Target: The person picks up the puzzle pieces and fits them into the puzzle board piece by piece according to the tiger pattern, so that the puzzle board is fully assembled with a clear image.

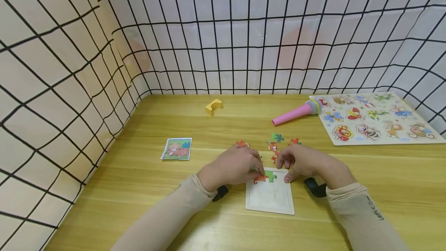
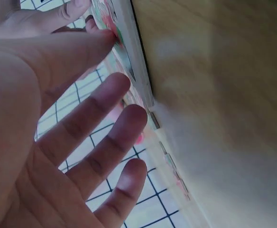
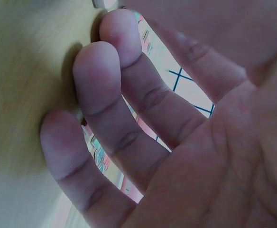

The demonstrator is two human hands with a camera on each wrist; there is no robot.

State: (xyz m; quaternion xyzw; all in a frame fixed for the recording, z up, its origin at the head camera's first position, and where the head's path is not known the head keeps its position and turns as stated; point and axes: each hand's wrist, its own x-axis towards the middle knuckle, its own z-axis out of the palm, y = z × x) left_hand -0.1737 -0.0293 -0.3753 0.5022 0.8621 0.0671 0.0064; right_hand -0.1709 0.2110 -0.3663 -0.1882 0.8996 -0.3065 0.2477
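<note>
The tray's (image 1: 270, 201) near edge lies closer than both hands. The left hand (image 1: 238, 165) pinches a puzzle piece (image 1: 260, 178) on it; the right hand (image 1: 304, 162) is loosely bent, thumb at its side edge. Beyond them, a gap of counter (image 1: 244, 119) separates loose pieces (image 1: 277, 137) from a microphone (image 1: 292, 114).

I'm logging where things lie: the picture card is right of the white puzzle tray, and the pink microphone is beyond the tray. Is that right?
Not quite: the picture card lies to the left of the white puzzle tray, as the head view shows. The pink microphone is indeed beyond the tray.
</note>
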